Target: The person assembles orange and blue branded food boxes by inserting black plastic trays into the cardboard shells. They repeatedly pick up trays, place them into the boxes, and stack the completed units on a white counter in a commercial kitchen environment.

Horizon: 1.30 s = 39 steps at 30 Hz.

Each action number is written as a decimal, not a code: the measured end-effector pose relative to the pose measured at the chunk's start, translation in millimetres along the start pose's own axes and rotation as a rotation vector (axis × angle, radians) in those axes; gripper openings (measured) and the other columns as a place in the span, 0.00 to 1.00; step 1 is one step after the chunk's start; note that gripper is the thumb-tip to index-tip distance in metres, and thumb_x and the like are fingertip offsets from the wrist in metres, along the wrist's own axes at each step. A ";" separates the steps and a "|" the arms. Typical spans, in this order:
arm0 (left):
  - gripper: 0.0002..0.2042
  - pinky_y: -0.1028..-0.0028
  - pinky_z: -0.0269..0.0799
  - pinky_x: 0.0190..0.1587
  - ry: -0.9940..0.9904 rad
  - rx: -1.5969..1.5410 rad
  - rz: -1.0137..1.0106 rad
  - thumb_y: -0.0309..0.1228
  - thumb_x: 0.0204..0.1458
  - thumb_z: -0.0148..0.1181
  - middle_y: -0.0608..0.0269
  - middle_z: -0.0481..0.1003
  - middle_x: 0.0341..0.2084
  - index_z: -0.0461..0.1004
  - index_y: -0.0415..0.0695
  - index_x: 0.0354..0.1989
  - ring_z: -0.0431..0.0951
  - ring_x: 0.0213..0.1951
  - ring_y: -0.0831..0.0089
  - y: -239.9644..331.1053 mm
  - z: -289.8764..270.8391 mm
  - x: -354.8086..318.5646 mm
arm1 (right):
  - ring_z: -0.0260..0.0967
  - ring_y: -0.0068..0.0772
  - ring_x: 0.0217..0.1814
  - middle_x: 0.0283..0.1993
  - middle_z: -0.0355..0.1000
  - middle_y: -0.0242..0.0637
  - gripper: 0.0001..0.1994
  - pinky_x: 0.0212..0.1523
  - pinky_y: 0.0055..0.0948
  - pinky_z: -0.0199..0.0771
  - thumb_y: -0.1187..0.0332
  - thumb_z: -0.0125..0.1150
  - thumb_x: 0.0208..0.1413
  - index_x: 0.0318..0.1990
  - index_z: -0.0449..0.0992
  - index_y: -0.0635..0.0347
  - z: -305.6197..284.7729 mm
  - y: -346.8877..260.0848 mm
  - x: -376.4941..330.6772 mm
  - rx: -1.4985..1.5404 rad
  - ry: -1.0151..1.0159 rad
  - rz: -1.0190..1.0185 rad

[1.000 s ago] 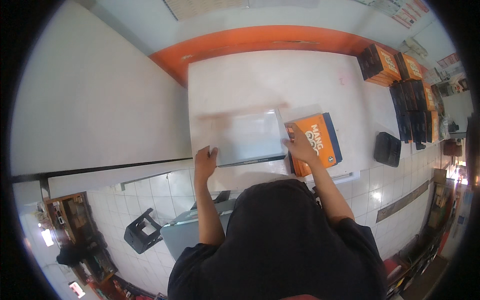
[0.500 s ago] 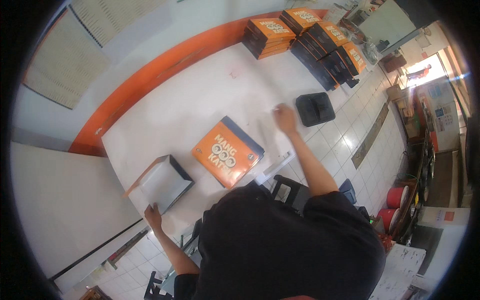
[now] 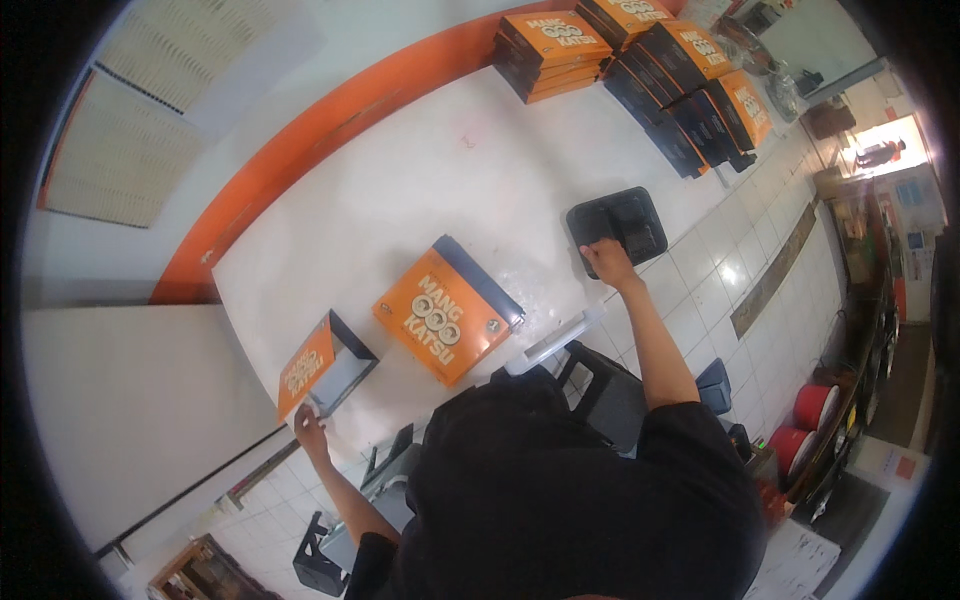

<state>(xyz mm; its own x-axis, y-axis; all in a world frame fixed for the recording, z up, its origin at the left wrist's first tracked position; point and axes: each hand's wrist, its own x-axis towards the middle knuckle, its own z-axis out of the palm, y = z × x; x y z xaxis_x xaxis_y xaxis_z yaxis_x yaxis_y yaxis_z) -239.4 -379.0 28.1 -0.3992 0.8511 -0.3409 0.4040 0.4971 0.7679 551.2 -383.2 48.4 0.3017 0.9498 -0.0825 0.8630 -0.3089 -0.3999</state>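
Observation:
At the table's near left end, my left hand (image 3: 310, 428) pinches the near edge of an orange and black cardboard box (image 3: 308, 372). This box has an open side showing its grey inside. My right hand (image 3: 610, 262), fingers curled, grips the near left corner of a black plastic tray (image 3: 635, 222) with compartments. The fingertips are partly hidden there. Between my hands lies a stack of flat orange cardboard pieces (image 3: 440, 315) with dark blue edges, touched by neither hand.
Several stacked orange and black boxes (image 3: 560, 45) stand at the table's far right. The white table (image 3: 400, 190) meets an orange-banded wall (image 3: 330, 130). A dark plastic chair (image 3: 605, 395) stands at its near side. Tiled floor (image 3: 735, 225) lies to the right.
The right hand has come onto the black tray, which has shifted left and looks larger. At the left, the box's orange printed face has come into view where its grey inside showed.

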 end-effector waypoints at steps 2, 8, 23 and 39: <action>0.17 0.67 0.78 0.41 0.059 0.217 0.193 0.37 0.64 0.59 0.53 0.76 0.47 0.75 0.41 0.57 0.79 0.43 0.63 -1.1 8.1 -0.4 | 0.74 0.63 0.44 0.36 0.77 0.56 0.21 0.50 0.55 0.72 0.57 0.52 0.67 0.32 0.81 0.66 -2.6 -10.4 -1.0 0.021 -0.098 -0.021; 0.11 0.62 0.77 0.47 0.191 0.564 0.427 0.28 0.56 0.64 0.49 0.75 0.45 0.80 0.40 0.47 0.73 0.51 0.52 22.6 24.7 -4.2 | 0.73 0.59 0.51 0.45 0.76 0.53 0.14 0.51 0.53 0.73 0.64 0.50 0.67 0.40 0.79 0.65 -33.0 -48.7 -16.1 -0.185 -0.085 -0.036; 0.38 0.55 0.62 0.69 0.023 0.413 0.364 0.20 0.47 0.55 0.37 0.61 0.67 0.56 0.35 0.72 0.62 0.68 0.43 17.7 46.9 -11.4 | 0.76 0.51 0.31 0.31 0.76 0.50 0.10 0.34 0.39 0.73 0.65 0.54 0.69 0.45 0.76 0.62 -204.2 -321.3 -107.5 0.140 -0.186 -0.305; 0.32 0.52 0.68 0.60 0.097 0.125 0.703 0.20 0.46 0.65 0.36 0.62 0.64 0.65 0.33 0.63 0.69 0.58 0.41 20.9 72.4 -25.0 | 0.81 0.55 0.29 0.25 0.78 0.51 0.09 0.32 0.46 0.82 0.72 0.56 0.58 0.44 0.70 0.67 161.1 -535.9 -141.7 -0.111 -0.404 -0.970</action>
<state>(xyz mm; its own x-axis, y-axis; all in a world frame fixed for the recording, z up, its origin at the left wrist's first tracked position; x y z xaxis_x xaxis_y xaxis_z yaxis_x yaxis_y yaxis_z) -161.4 -377.7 13.4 -0.0789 0.9609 0.2656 0.6811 -0.1426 0.7182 -19.3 -344.4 127.3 -0.6766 0.7322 -0.0782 0.7009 0.6079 -0.3733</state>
